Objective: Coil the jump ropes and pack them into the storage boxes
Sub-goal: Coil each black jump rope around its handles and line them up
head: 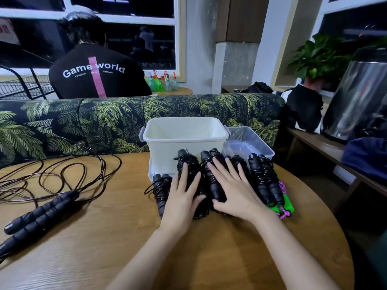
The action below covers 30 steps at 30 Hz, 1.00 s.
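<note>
Several coiled black jump ropes (264, 180) lie side by side on the round wooden table (209, 258), in front of a white storage box (184, 130) and a clear storage box (251, 143). My left hand (182, 195) rests flat with straight fingers on one bundle. My right hand (232, 189) lies spread over the neighbouring bundles, thumb at their near end. One uncoiled black jump rope (41, 212) lies at the left, its cord looping across the table.
A white lid (151, 170) lies under the white box. A green and purple cloth (284, 206) lies under the rightmost bundle. A leaf-patterned sofa back (83, 122) runs behind the table. A person in a black shirt (96, 74) sits beyond it. A bench (326, 147) stands at right.
</note>
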Tool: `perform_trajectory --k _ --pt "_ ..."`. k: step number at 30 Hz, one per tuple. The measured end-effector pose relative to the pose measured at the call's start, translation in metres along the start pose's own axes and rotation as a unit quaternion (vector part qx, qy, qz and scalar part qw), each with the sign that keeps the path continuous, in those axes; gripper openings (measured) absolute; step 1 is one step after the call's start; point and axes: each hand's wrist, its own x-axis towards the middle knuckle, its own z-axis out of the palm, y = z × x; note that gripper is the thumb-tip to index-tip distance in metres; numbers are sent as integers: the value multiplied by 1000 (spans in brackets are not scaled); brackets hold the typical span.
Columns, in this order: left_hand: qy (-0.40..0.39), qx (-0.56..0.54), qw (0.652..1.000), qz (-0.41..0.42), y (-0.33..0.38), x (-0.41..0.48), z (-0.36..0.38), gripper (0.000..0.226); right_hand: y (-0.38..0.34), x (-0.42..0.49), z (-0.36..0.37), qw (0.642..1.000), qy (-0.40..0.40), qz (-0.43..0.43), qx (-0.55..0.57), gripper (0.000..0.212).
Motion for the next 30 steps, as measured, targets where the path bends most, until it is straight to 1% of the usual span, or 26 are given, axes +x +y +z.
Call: perform_trajectory --k 2,3,5,8,12,15,17,19,21,24,25,27,30 --pt "-27 71 997 -11 -5 -10 5 77 0 1 6 1000 -5 11 -12 102" --pt "-23 90 996 -17 -9 -14 5 81 0 1 10 1000 4 14 -9 99" --pt "-14 101 994 -33 -14 -19 0 84 -1 0 16 1000 22 17 -3 87" --pt "-48 130 989 -57 -17 -21 -11 92 -4 -2 22 998 52 31 23 76" --pt "-106 106 981 -120 -22 -25 -20 115 -9 -3 30 996 73 51 11 71" --pt "-120 86 985 -92 -25 -21 -24 117 -15 -3 38 994 85 70 0 67" --pt "-119 84 986 -78 -29 -15 -28 114 -19 -2 43 990 103 93 -6 68" --pt "-121 102 984 -77 -32 -10 -33 106 -23 -3 46 982 143 120 -8 72" --pt "-112 120 984 -72 -30 -9 -35 97 -27 -4 49 977 166 135 -14 76" --pt "-81 114 988 -64 -14 -5 -37 97 -33 -4 51 971 195 138 -13 85" --pt "-76 117 988 -65 -9 -2 -36 93 -34 -3 51 967 209 144 -5 90" --pt "-60 125 987 -76 -3 3 -35 76 -37 0 49 959 238 154 25 100" --pt "-17 121 988 -97 7 5 -39 63 -46 0 48 949 249 163 101 100"
